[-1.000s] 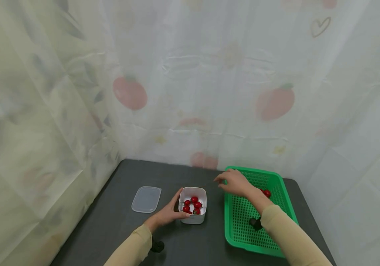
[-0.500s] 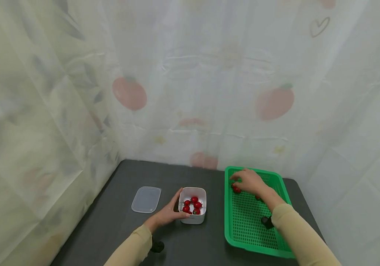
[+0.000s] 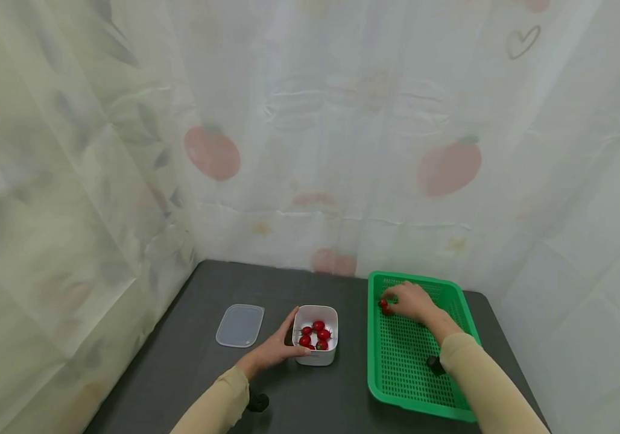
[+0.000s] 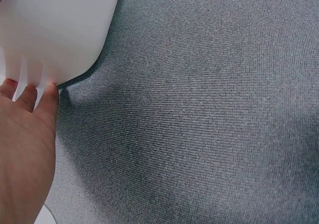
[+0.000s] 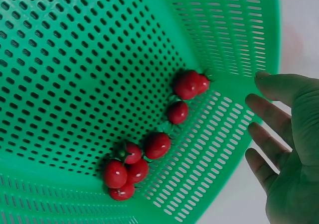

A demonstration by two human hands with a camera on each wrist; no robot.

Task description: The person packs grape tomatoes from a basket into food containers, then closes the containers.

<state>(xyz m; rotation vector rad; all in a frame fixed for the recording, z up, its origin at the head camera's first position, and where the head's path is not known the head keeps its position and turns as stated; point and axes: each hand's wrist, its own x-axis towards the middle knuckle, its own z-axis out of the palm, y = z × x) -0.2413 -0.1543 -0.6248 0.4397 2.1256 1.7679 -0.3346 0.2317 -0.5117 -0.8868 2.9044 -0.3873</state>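
Note:
My left hand [image 3: 272, 351] holds a square white plastic container [image 3: 316, 359], thumb along the near side and fingers at the left wall. Several red cherry tomatoes [image 3: 318, 325] lie inside it. In the left wrist view, fingertips [image 4: 48, 95] press against the container's wall [image 4: 60, 25]. Over the far left corner of a green plastic basket [image 3: 373, 361] is my right hand [image 3: 410, 299], close to two visible cherry tomatoes [image 3: 383, 302]. The right wrist view shows that hand [image 5: 294, 134] with fingers apart, holding nothing; several cherry tomatoes [image 5: 157, 145] lie along the basket's end wall.
A translucent lid [image 3: 240, 325] lies flat on the dark grey table [image 3: 190, 337], left of the container. Behind the table and at its sides hangs a pale fruit-printed curtain [image 3: 310, 150]. The basket's raised rim [image 3: 418, 277] surrounds the tomatoes.
My right hand has moved right from the gap between container and basket, then down toward the basket's tomatoes. My left hand stays on the container.

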